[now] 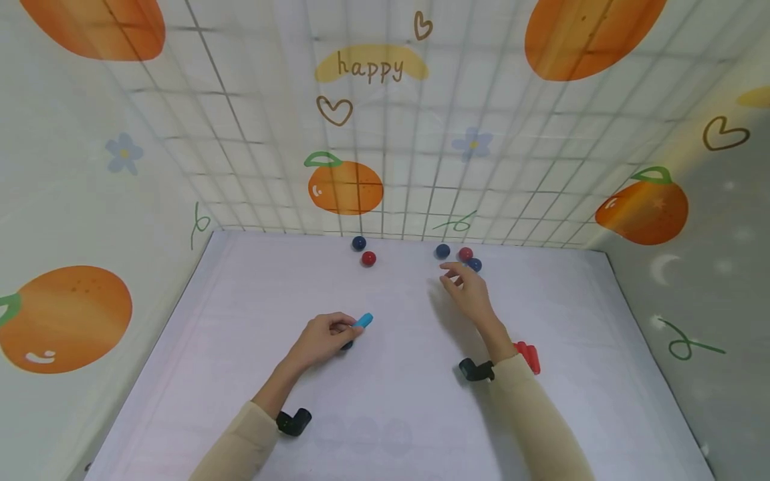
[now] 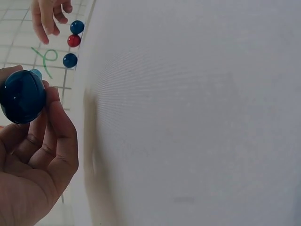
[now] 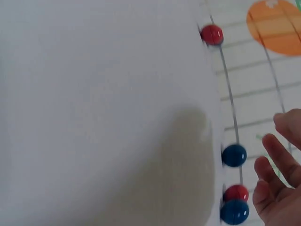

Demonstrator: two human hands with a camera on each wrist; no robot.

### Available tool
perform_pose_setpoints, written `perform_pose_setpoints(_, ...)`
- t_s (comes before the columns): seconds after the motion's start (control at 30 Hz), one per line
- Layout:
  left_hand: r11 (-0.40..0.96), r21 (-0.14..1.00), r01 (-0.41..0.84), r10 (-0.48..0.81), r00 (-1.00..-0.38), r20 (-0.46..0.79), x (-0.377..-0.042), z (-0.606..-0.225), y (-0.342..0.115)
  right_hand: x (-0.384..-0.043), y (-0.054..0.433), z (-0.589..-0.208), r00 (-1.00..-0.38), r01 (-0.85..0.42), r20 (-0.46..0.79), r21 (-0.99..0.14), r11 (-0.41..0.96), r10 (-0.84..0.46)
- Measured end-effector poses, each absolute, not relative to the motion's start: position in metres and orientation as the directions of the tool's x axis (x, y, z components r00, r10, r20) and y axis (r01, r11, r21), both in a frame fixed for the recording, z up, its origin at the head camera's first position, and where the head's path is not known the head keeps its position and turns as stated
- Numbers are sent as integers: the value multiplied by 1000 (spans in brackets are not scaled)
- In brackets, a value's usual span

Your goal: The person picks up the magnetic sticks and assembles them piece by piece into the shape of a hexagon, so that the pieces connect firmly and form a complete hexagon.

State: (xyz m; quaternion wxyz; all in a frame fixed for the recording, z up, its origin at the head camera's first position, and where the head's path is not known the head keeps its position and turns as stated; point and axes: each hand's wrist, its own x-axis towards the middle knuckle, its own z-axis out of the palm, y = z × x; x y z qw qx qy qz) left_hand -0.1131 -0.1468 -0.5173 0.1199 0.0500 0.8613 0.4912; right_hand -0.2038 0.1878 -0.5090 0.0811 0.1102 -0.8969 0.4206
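Observation:
My left hand [image 1: 327, 336] pinches a light blue rod [image 1: 364, 320] between thumb and fingers, over the left middle of the table. A dark blue ball [image 2: 22, 97] sits at the rod's near end, within the same grip; most of the rod is hidden behind it in the left wrist view. My right hand [image 1: 468, 291] hovers with loosely bent fingers, holding nothing. Just beyond its fingertips are a blue ball [image 1: 442, 251], a red ball [image 1: 466, 254] and another blue ball [image 1: 474, 265], the last two side by side.
Farther left at the back lie a dark blue ball [image 1: 359, 243] and a red ball [image 1: 369, 258]. Several red rods [image 1: 529, 357] lie partly hidden by the right forearm. A wire grid [image 1: 409, 194] behind a printed sheet rises along the back edge of the white table [image 1: 397, 387].

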Motion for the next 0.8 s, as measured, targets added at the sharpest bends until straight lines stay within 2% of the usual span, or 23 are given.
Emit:
perform_pose_setpoints(0.3,514,857,-52,178,-970,-165,-115,-520,-151,-224,215,-510,-970,-50,182,-797,602,161)
perform_pose_setpoints(0.47,531,845,-57,156,-974,-164,-115,-520,-152,-233,226,-517,-953,87,90,-833,546,289)
perform_pose_setpoints(0.63,545,835,-81,150,-970,-192,-115,-521,-153,-241,235,-526,-934,208,-25,-848,487,356)
perform_pose_setpoints(0.8,555,826,-95,134,-970,-201,-115,-520,-154,-245,236,-529,-929,272,-107,-846,459,354)
